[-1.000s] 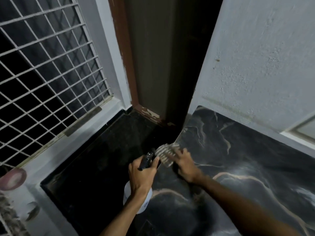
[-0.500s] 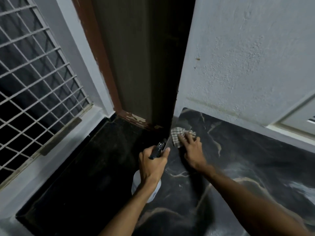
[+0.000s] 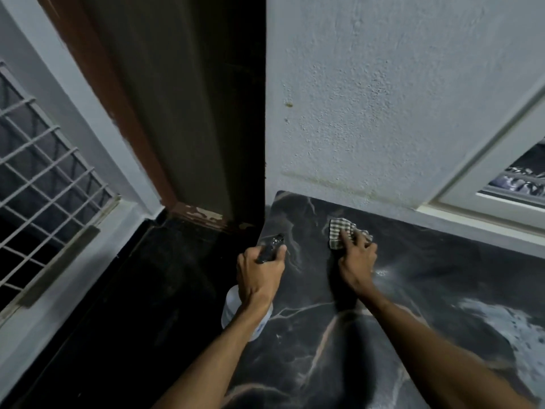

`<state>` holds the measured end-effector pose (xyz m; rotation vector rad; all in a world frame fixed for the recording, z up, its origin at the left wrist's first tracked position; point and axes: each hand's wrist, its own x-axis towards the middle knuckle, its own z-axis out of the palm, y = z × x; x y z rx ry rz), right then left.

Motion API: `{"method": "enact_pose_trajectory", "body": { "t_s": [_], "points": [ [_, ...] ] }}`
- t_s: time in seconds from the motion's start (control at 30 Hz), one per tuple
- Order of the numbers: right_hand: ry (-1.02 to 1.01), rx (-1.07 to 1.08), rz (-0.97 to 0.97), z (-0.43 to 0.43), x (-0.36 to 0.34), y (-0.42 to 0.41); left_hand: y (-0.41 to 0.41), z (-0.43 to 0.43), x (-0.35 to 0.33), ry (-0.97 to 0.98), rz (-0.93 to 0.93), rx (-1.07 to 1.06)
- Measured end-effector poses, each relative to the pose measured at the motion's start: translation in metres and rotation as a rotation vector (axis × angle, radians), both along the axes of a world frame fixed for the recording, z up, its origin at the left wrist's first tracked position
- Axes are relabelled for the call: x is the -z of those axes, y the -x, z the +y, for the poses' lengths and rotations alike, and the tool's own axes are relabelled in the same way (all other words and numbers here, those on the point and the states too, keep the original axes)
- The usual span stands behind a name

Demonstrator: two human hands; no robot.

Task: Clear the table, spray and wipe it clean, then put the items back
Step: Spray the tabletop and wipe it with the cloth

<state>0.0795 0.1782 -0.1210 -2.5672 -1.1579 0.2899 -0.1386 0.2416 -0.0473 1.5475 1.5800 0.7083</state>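
The table (image 3: 427,290) has a dark marble top with pale veins and fills the lower right. My right hand (image 3: 356,259) presses a checked cloth (image 3: 339,233) flat on the top near its far left corner. My left hand (image 3: 259,276) is wrapped around the black trigger head of a spray bottle (image 3: 233,308), whose white body hangs below my wrist over the table's left edge. The nozzle points toward the far corner.
A rough white wall (image 3: 383,98) backs the table. A dark door with a brown frame (image 3: 188,113) stands left of it, above a dark floor (image 3: 132,305). A barred window (image 3: 44,187) is at the far left, another window frame (image 3: 501,178) at the right.
My right hand slid the cloth from the table's left corner edge to the right, along the far side. The view tilted up and left; the spray bottle stayed in my left hand.
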Motion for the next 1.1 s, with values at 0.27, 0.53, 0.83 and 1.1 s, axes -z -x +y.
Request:
{"method": "enact_pose_trajectory", "body": {
  "t_s": [0.27,0.53,0.83,1.1],
  "points": [
    [-0.047,-0.180,0.021,0.056,0.001,-0.009,-0.008,0.000,-0.002,-0.131,-0.039,-0.019],
    [-0.086,-0.439,-0.026,0.093,0.005,-0.032,-0.049,0.007,-0.007,-0.235,-0.037,-0.006],
    [-0.047,-0.419,0.002,-0.040,0.008,-0.102,-0.138,-0.032,-0.015,-0.259,-0.066,0.176],
    [-0.059,-0.213,-0.009,-0.150,0.013,-0.151,-0.203,-0.097,-0.011,-0.276,-0.142,0.323]
  ]
}}
